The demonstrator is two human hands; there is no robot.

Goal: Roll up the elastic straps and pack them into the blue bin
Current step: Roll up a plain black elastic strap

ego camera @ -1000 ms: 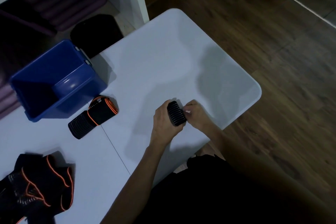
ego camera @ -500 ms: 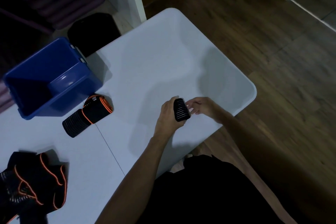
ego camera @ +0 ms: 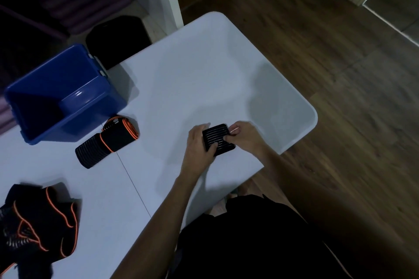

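Right now I am finishing a roll; the black ribbed elastic strap with pale stripes (ego camera: 218, 140) sits wound into a compact bundle above the near right part of the white folding bench (ego camera: 204, 70); my left hand (ego camera: 199, 142) wraps it from the left, fingers curled over its lower face, while my right hand (ego camera: 244, 137) pinches its right edge, where a thin orange trim shows at the fingertips; so both grips are closed on this one strap. I judge the step to be securing the loose tail; the next move calls for pressing that end flat so the roll does not spring open, then carrying it leftward across the bench to the bin.

The blue plastic bin (ego camera: 74, 124) stands at the far left of the bench, tipped so its mouth faces me; its inside is in deep shadow, and I see no straps in what shows, though I cannot be sure of the dark corner. Just beside its front wall lies a finished black roll with orange edging (ego camera: 108, 141), on the bench, not in the bin; at the near left edge a heap of unrolled black straps with orange piping (ego camera: 36, 222) waits, well apart from my hands.
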